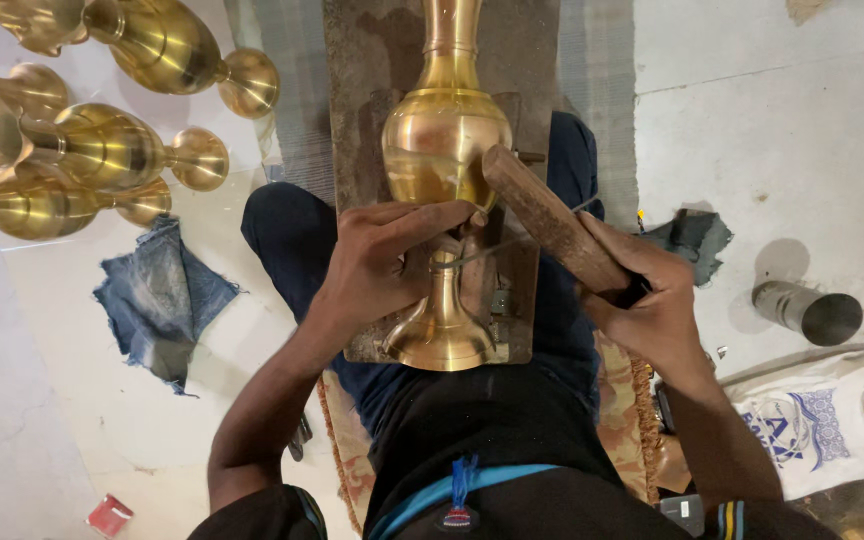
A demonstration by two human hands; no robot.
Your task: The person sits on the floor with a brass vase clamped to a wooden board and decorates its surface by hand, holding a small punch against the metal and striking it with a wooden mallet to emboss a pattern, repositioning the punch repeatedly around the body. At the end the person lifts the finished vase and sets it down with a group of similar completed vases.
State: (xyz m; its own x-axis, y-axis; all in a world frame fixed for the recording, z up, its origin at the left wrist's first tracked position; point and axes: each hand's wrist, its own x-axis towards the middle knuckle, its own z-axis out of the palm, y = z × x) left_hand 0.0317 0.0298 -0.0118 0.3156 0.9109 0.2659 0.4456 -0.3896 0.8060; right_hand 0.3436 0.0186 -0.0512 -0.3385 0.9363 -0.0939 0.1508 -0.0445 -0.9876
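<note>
Fig.: head view, looking down over my lap. A brass vase (445,150) lies lengthwise on a wooden board (367,60) across my knees, mouth toward 12 o'clock, flared foot toward 6 o'clock, close to my body. My left hand (382,262) comes in from 8 o'clock and is clamped over the narrow stem betw. belly and foot, thumb reaching to the belly's lower edge; it pins the vase to the board. My right hand (652,300), at 3 o'clock, is clenched round a wooden-handled tool (550,222); the handle slants up toward 11 o'clock and its far end touches the belly. A thin metal rod runs from that hand toward the stem; its tip is hidden behind my left fingers.

Progress, judged: belly and neck already show an even sheen; work now sits at the stem, foot apparently remaining. Several similar brass vases (102,150) lie at 10 o'clock, a denim rag (157,300) at 9 o'clock, a steel cylinder (807,310) at 3 o'clock.
</note>
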